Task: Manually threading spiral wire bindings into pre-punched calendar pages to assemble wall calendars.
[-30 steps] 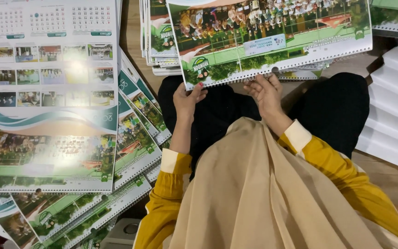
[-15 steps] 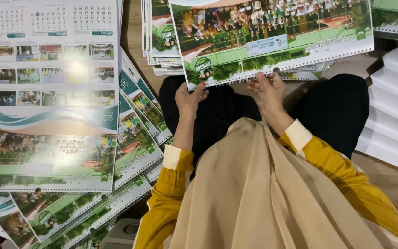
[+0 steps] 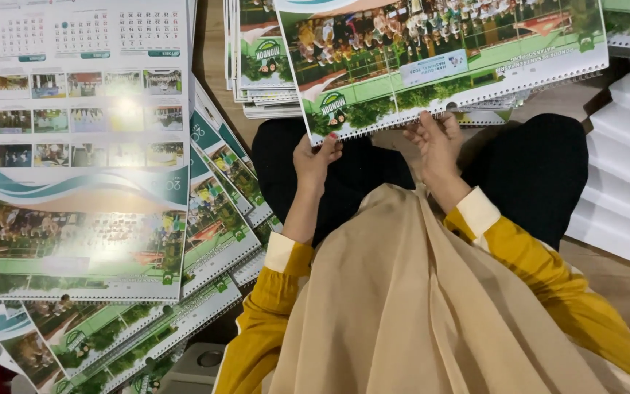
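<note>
A large spiral-bound wall calendar [image 3: 446,58] with a green group photo lies in front of me, its wire-bound edge toward my lap. My left hand [image 3: 313,159] grips the calendar's near left corner, thumb on top. Farther right along the same bound edge, my right hand [image 3: 439,142] has its fingers at the wire spine. Both arms wear yellow sleeves with cream cuffs, and a beige cloth [image 3: 410,306] drapes over my lap and black trousers.
A fanned heap of similar calendars [image 3: 89,233] covers the floor at left. Another calendar stack [image 3: 264,66] sits behind the held one. White stacked sheets [image 3: 621,168] lie at right on the wooden floor. A grey object [image 3: 202,361] is at the bottom.
The held calendar has shifted slightly toward me and my right hand's fingers have moved a little along the wire edge. Otherwise the scene is the same.
</note>
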